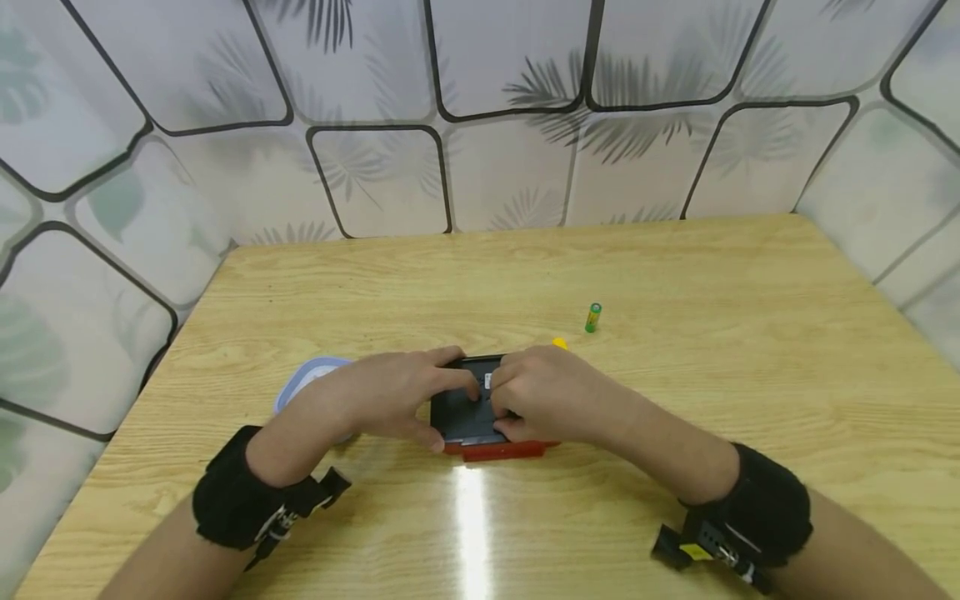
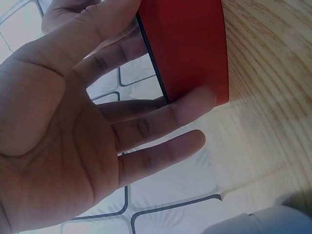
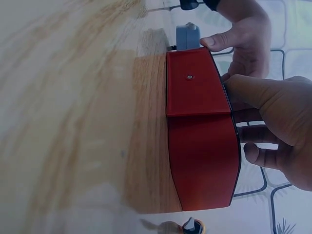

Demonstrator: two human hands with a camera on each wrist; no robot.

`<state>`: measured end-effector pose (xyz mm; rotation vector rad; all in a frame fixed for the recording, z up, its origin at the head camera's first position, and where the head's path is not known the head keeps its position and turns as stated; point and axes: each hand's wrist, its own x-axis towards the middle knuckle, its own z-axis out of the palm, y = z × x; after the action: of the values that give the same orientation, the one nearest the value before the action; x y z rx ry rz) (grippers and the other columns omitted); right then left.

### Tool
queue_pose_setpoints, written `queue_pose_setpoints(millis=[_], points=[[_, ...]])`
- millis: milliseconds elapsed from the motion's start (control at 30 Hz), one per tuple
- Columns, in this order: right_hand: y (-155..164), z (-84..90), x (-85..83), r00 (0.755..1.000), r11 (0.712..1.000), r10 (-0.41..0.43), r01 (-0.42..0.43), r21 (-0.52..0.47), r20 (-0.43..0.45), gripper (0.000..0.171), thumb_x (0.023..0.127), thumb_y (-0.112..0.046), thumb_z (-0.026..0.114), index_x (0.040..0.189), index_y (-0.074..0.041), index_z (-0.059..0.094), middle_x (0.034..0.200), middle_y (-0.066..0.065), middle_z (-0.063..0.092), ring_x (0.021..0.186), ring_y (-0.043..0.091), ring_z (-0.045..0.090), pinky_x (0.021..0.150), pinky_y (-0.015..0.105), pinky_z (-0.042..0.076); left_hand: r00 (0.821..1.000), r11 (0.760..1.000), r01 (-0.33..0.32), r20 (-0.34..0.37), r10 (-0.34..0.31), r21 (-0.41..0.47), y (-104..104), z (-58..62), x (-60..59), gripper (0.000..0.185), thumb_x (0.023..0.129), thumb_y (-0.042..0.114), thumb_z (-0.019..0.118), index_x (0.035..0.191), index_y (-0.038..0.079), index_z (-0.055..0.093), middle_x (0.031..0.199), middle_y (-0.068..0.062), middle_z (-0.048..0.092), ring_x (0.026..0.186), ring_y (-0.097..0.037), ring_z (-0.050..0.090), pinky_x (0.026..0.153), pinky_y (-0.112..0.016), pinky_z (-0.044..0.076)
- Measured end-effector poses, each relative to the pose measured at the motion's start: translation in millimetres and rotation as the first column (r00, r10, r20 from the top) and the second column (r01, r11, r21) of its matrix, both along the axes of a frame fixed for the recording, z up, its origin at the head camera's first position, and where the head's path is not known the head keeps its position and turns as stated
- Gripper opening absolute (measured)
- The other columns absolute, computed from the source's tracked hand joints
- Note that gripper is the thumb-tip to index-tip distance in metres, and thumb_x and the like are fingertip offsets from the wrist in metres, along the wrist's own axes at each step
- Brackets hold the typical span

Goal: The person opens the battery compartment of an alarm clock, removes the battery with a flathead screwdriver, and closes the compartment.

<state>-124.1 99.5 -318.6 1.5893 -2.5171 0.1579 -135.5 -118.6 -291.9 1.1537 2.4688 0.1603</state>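
From my end of the feed, the red-and-black box (image 1: 467, 423) sits just below the centre of the head view, dark panel facing up, directly beneath and between both hands. The left hand (image 1: 401, 392) spans its left end: the thumb meets the lower-left corner, one finger reaches onto the panel, and the fingers are spread apart and fairly straight, one lying against the red end wall in the left wrist view. The right hand (image 1: 546, 393) covers the panel's right half with its fingers curled; I can't tell whether they pinch anything, because the knuckles hide the tips. In the right wrist view I see the box's long red side wall (image 3: 207, 158) at centre, that hand at the right edge. On the wooden table (image 1: 712, 333), a green battery (image 1: 593, 317) stands right of centre, apart from the hands; a blue-rimmed container (image 1: 288, 392) shows behind the left wrist.
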Motion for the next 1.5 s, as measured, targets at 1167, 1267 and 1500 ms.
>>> queue_pose_setpoints(millis=[1167, 1267, 1500], points=[[-1.0, 0.1, 0.6, 0.997, 0.999, 0.014, -0.011, 0.032, -0.074, 0.018, 0.076, -0.031, 0.072, 0.064, -0.02, 0.065, 0.073, -0.012, 0.059, 0.068, 0.005, 0.052, 0.063, 0.02, 0.046, 1.0, 1.0, 0.0, -0.003, 0.0, -0.01, -0.3, 1.2, 0.7, 0.058, 0.071, 0.043, 0.078, 0.122, 0.036, 0.051, 0.143, -0.006, 0.038, 0.096, -0.014, 0.055, 0.079, -0.029, 0.048], [-1.1, 0.7, 0.7, 0.997, 0.999, 0.012, -0.009, 0.035, -0.073, 0.018, 0.077, -0.031, 0.072, 0.064, -0.02, 0.066, 0.073, -0.012, 0.059, 0.068, 0.005, 0.052, 0.063, 0.02, 0.046, 1.0, 1.0, -0.001, -0.001, 0.001, -0.011, -0.2, 1.3, 0.7, 0.058, 0.071, 0.043, 0.078, 0.122, 0.036, 0.052, 0.143, -0.006, 0.037, 0.097, -0.014, 0.055, 0.079, -0.029, 0.048], [-0.8, 0.3, 1.0, 0.996, 1.0, 0.011, -0.008, 0.029, -0.085, 0.019, 0.076, -0.032, 0.072, 0.062, -0.02, 0.065, 0.072, -0.013, 0.058, 0.067, 0.005, 0.053, 0.061, 0.02, 0.046, 1.0, 1.0, 0.019, -0.007, -0.019, 0.009, -0.2, 1.6, 0.9, 0.057, 0.072, 0.042, 0.078, 0.122, 0.034, 0.052, 0.14, -0.006, 0.04, 0.095, -0.016, 0.056, 0.078, -0.031, 0.049]])
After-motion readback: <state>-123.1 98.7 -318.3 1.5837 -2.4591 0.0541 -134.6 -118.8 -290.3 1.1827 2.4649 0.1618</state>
